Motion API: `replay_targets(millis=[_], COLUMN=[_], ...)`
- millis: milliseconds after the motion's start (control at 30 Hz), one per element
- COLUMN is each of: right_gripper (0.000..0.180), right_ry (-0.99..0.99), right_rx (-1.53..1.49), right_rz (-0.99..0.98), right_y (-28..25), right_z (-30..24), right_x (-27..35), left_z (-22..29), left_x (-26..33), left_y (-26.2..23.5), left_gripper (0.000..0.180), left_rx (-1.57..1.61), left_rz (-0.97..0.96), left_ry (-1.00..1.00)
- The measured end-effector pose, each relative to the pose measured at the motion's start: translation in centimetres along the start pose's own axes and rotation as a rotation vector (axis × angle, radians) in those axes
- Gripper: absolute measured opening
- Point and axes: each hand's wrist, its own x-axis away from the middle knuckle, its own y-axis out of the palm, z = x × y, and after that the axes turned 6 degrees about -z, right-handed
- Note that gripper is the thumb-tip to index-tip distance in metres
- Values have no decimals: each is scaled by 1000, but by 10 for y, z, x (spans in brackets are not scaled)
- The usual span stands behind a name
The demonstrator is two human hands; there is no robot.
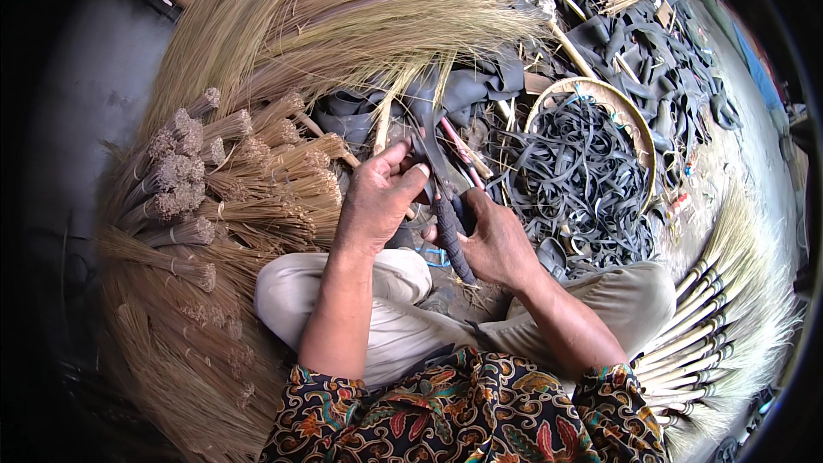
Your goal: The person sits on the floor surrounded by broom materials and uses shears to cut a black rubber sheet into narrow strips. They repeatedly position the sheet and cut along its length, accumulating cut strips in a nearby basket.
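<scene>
My right hand (pixel 495 240) is closed around a pair of scissors (pixel 452 236) with dark, wrapped handles; the blades point away from me and are partly hidden by rubber and fingers. Between the thumb and fingers of my left hand (pixel 383 195), a black rubber strip (pixel 435 150) is pinched close to the blades. That strip runs up toward a larger piece of black rubber sheet (pixel 463 90) lying on the ground just beyond. Both hands are above my crossed legs, close together.
Bundled grass stalks (pixel 231 167) pile up on the left, with long grass (pixel 360 26) spread at the back. A round woven tray (pixel 645 139) holds cut rubber strips (pixel 583 176) at right. Scrap rubber (pixel 643 51) lies behind it. Several finished brushes (pixel 699 334) fan out at lower right.
</scene>
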Motion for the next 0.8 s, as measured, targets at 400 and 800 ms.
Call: replay_targets(millis=[400, 800], right_gripper=[50, 47], right_ry=[-3, -15], right_rx=[-191, -712], right_rz=[-161, -2], right_y=[16, -43], right_z=[-5, 16], right_x=[-14, -7], left_z=[-19, -80], left_x=[6, -49], left_y=[-45, -85], left_gripper=[22, 29], left_rx=[-52, -341], left_rz=[-81, 291], left_ry=[-92, -324])
